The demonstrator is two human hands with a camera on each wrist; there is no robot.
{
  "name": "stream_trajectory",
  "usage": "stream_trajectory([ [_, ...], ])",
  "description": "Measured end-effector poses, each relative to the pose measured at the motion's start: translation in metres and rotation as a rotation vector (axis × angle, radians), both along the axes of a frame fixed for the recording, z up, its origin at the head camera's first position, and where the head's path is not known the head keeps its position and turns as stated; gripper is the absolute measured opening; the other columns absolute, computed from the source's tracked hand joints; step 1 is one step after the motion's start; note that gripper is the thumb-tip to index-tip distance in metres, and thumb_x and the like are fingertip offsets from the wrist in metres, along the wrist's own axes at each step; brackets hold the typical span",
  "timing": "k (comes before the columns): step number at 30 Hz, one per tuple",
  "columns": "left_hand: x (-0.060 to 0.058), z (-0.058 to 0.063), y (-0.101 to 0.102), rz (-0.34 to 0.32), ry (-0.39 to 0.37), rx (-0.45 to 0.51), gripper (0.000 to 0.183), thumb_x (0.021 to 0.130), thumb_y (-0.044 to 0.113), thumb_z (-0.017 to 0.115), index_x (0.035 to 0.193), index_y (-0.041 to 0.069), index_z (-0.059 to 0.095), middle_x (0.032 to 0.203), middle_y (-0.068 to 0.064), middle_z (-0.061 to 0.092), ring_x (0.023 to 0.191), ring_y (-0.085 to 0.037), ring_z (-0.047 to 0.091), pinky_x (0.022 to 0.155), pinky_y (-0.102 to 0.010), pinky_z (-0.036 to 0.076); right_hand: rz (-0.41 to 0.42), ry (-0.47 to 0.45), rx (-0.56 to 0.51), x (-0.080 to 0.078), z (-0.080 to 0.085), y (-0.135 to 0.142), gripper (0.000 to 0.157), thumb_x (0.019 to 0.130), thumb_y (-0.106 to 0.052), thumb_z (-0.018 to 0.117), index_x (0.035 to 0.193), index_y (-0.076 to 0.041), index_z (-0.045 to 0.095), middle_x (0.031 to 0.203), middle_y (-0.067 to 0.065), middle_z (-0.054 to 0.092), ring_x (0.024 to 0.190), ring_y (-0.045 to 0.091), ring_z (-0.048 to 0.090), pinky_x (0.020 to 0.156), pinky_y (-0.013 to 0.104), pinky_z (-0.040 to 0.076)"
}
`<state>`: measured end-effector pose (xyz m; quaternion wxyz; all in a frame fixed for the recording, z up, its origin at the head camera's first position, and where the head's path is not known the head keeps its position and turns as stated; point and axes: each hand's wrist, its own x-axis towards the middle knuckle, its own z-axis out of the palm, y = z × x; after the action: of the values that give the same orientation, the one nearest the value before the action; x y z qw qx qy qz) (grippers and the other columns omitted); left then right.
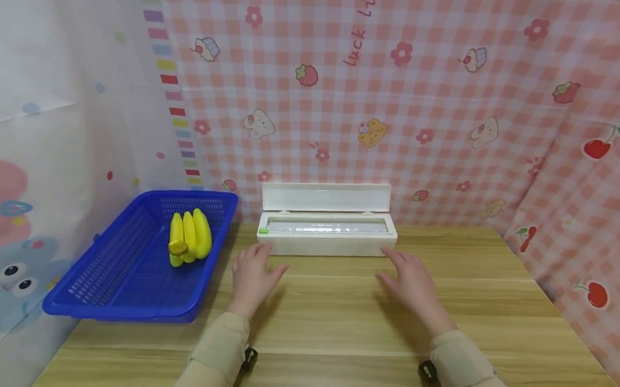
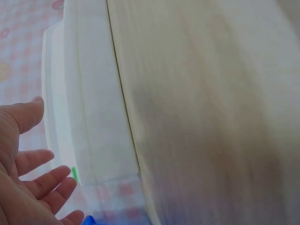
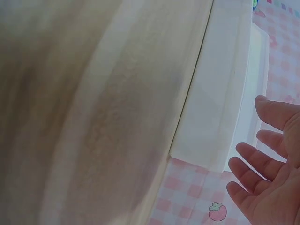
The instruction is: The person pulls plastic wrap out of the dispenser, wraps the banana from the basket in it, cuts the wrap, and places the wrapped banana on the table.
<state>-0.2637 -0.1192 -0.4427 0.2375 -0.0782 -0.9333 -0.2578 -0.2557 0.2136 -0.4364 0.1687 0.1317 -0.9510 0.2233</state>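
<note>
A blue basket [image 1: 126, 312] on the left of the bench [image 1: 326, 319] holds a bunch of yellow bananas [image 1: 189, 229], lying toward its back right. Near the back of the bench, before a checked cloth [image 1: 303, 102], sits a long white box [image 1: 333, 248], its lid [image 1: 325, 197] raised along the rear edge; a pale, shiny roll [image 1: 329, 227] shows through the long opening. The left hand [image 1: 253, 271] is near the box's front left corner and the right hand [image 1: 412, 279] near its front right; whether the fingertips touch it, I cannot tell. Each grip is wide, thumb apart from the fingers. Bench surface stretches between the arms and beyond the box's right end, while the basket's rim crosses the left edge in the head view. The box is smooth and plain, with a small green tab [image 1: 263, 231] at its left end.
</note>
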Motion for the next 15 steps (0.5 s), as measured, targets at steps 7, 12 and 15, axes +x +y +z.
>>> stream_trajectory([
  [7, -0.008, 0.001, 0.003, -0.007, -0.061, 0.044, 0.058, 0.085, 0.036, 0.078, 0.128, 0.0, 0.061, 0.127, -0.023, 0.059, 0.118, -0.043, 0.051, 0.101, -0.059, 0.036, 0.001, 0.012, -0.026, -0.01, 0.0, 0.001, 0.055, 0.087, -0.018, 0.076, 0.135, -0.002, 0.057, 0.126, 0.024, 0.061, 0.116, 0.044, 0.054, 0.098, 0.059, 0.043],
  [12, -0.012, 0.001, 0.003, 0.011, -0.084, 0.058, 0.057, 0.085, 0.032, 0.079, 0.128, 0.0, 0.061, 0.128, -0.023, 0.059, 0.119, -0.043, 0.051, 0.102, -0.059, 0.036, -0.006, 0.026, -0.037, -0.015, 0.001, 0.002, 0.055, 0.086, -0.017, 0.077, 0.136, -0.002, 0.056, 0.122, 0.024, 0.063, 0.113, 0.044, 0.056, 0.096, 0.059, 0.045],
  [15, -0.014, 0.002, 0.001, 0.022, -0.089, 0.058, 0.057, 0.085, 0.033, 0.078, 0.128, 0.001, 0.061, 0.129, -0.023, 0.059, 0.119, -0.042, 0.051, 0.101, -0.06, 0.037, -0.012, 0.042, -0.034, -0.017, 0.002, 0.002, 0.056, 0.086, -0.016, 0.077, 0.136, -0.002, 0.056, 0.122, 0.024, 0.063, 0.114, 0.044, 0.056, 0.097, 0.059, 0.044],
])
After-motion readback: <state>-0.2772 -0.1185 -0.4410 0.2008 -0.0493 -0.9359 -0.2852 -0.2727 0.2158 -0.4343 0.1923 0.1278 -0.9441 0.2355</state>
